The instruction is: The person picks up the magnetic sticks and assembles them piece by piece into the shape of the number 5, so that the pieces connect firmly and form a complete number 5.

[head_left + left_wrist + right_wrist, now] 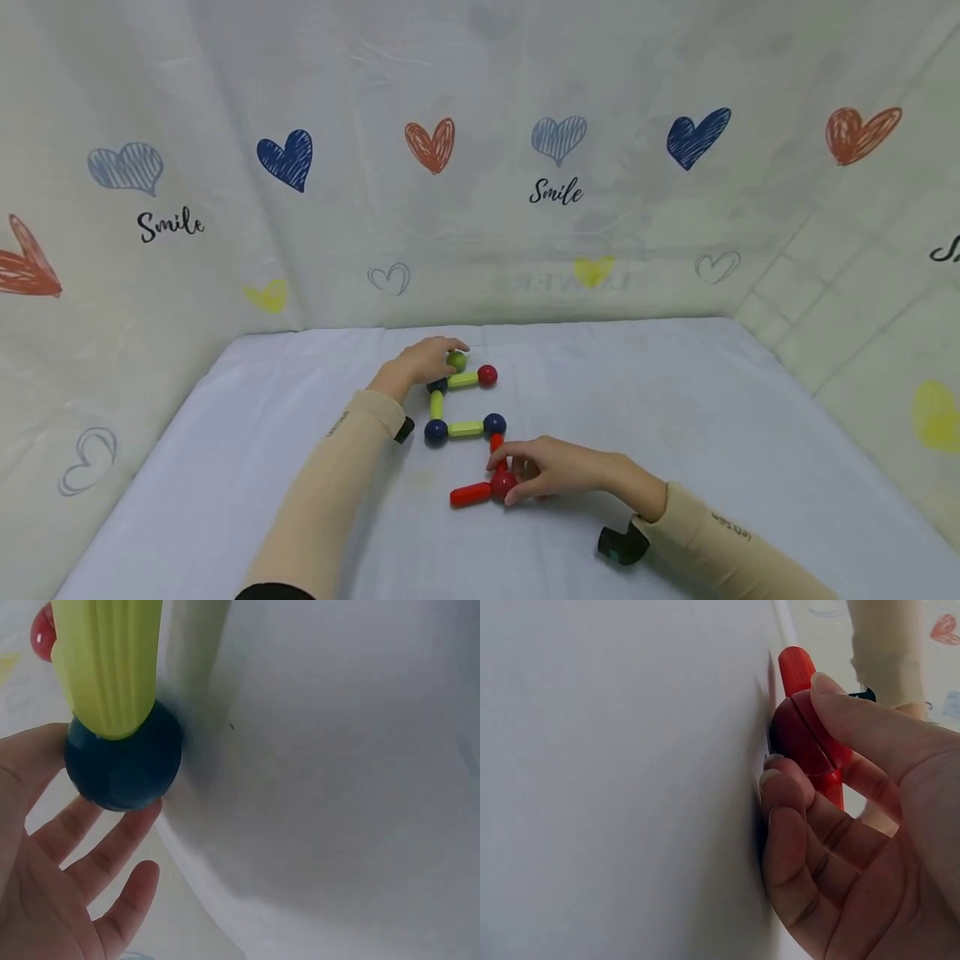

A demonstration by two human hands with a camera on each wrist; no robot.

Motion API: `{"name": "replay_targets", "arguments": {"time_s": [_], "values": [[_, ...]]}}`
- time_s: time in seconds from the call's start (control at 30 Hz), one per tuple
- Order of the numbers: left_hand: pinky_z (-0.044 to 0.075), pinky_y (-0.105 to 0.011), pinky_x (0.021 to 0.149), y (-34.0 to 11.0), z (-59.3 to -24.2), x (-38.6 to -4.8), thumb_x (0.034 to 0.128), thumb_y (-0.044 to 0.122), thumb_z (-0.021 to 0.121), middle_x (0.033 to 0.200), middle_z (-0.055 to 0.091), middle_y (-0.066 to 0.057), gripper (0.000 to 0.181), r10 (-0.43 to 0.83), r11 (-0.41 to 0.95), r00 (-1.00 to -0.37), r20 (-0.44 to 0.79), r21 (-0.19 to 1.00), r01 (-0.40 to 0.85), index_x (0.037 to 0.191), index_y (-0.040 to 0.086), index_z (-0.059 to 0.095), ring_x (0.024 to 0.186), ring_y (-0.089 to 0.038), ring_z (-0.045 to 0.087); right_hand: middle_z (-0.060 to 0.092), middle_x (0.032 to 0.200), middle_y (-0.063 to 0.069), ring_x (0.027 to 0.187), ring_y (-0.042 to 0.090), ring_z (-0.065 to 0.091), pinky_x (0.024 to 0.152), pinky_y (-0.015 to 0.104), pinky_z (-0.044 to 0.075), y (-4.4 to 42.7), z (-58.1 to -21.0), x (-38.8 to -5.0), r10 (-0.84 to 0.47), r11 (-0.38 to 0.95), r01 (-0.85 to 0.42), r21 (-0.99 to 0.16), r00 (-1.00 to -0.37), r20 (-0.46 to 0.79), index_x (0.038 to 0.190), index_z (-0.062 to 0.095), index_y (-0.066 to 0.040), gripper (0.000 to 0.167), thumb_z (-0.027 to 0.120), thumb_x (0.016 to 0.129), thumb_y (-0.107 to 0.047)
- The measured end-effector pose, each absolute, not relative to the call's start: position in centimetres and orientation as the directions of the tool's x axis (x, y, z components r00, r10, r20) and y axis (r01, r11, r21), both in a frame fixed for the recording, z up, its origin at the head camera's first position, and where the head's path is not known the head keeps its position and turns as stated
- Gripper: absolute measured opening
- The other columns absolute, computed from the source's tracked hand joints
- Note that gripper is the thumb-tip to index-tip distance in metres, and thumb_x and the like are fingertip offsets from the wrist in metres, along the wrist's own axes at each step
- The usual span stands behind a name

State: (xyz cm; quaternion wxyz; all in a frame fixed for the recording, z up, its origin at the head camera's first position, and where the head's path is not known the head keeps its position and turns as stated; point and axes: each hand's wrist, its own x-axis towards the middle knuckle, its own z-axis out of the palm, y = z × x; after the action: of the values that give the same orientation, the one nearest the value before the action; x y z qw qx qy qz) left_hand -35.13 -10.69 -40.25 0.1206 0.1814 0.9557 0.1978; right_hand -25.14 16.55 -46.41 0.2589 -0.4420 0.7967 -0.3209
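Magnetic balls and rods lie joined in a zigzag on the white cloth. At its far end my left hand (423,361) has thumb and fingers about a green ball (457,362), right beside a dark blue ball (124,765). That blue ball bears a yellow-green rod (463,379) with a small red ball (487,376). A second yellow-green rod (437,405) runs nearer to another blue ball (436,432). My right hand (558,467) pinches a larger red ball (806,735) between thumb and fingers. One red rod (470,495) points left from it; another (497,447) reaches a blue ball (494,425).
White cloth (712,417) covers the table. Behind it hangs a pale sheet (480,67) printed with hearts and "Smile". Dark wrist-worn devices (624,545) sit at both cuffs.
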Motion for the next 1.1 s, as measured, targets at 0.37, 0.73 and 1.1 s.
{"name": "replay_targets", "arguments": {"time_s": [0.37,0.73,1.1], "values": [[0.030,-0.067,0.110,-10.5,-40.4,-35.0,0.0991,0.017,0.068,0.138,0.063,-0.007,0.038,0.360,0.900,-0.926,-0.111,0.304,0.313,0.136,0.018,0.065,0.127,-0.030,0.055,0.056,0.084,-0.008,0.075,0.005,0.052,0.065,0.021,0.042,15.2,-42.3,-22.8,-0.817,0.479,-0.436,-0.762,-0.539,-0.205,0.129,0.063,-0.021,0.038,0.077,0.094,-0.021],[0.037,-0.065,0.103,-12.1,-39.5,-34.1,0.0975,0.021,0.072,0.128,0.068,-0.002,0.039,0.369,0.883,-0.929,0.021,0.304,0.358,0.136,0.017,0.066,0.120,-0.028,0.059,0.059,0.090,-0.006,0.080,0.010,0.056,0.065,0.025,0.046,16.3,-44.2,-24.1,-0.860,0.428,-0.534,-0.729,-0.490,-0.145,0.135,0.059,-0.023,0.042,0.071,0.098,-0.039],[0.040,-0.060,0.097,-13.9,-38.4,-30.7,0.0969,0.025,0.073,0.124,0.070,-0.001,0.040,0.369,0.859,-0.925,0.094,0.346,0.378,0.136,0.017,0.066,0.113,-0.027,0.062,0.059,0.087,-0.008,0.079,0.007,0.056,0.067,0.024,0.046,16.1,-43.4,-23.7,-0.852,0.430,-0.500,-0.752,-0.499,-0.155,0.132,0.061,-0.023,0.042,0.075,0.095,-0.037]]}}
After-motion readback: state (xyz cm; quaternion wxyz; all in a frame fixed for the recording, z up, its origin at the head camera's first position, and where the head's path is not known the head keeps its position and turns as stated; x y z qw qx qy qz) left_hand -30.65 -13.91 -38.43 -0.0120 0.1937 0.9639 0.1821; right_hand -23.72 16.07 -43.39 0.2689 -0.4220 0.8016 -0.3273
